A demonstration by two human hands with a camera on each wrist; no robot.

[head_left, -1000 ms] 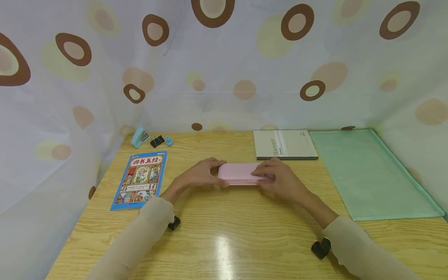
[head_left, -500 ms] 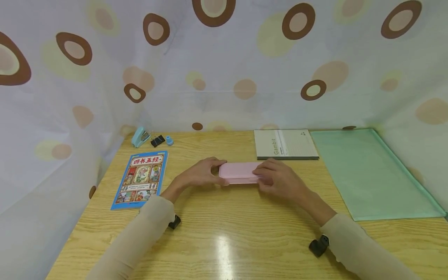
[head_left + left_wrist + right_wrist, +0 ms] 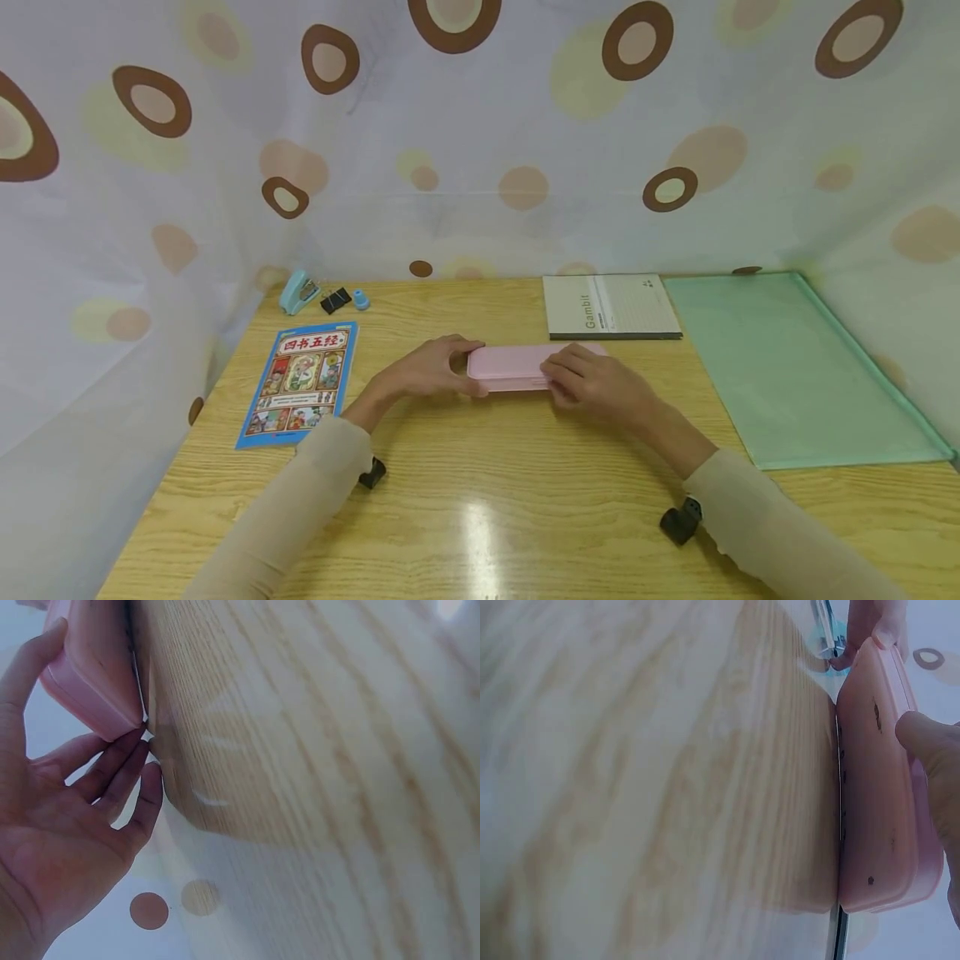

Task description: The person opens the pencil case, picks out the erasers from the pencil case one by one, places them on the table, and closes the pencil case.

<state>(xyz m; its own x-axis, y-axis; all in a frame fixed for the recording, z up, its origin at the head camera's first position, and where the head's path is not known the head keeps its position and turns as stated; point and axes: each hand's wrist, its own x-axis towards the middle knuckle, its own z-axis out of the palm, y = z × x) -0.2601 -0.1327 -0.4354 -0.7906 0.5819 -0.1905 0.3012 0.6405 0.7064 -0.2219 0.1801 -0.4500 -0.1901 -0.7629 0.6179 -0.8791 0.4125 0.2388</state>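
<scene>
A pink pencil case (image 3: 510, 362) with a rounded lid lies lengthwise on the wooden table, its lid down. My left hand (image 3: 427, 368) grips its left end, thumb in front and fingers behind. In the left wrist view, the thumb is on the case's front corner and the other fingers (image 3: 112, 776) spread low around the end. My right hand (image 3: 600, 383) holds the right part with bent fingers on top of the lid. Its thumb (image 3: 922, 735) presses at the seam under the lid edge in the right wrist view. Dark marks dot the case's front wall (image 3: 877, 802).
A blue picture-covered book (image 3: 302, 379) lies at the left. Behind it sit a stapler (image 3: 297, 293), a black binder clip (image 3: 335, 300) and a small blue object (image 3: 361, 299). A notebook (image 3: 622, 308) lies behind the case, with a green zip folder (image 3: 795, 375) at right.
My right hand has shifted slightly along the case and its fingers bend more, so the lid's far right corner now shows. The left hand keeps its place; the lid stays down.
</scene>
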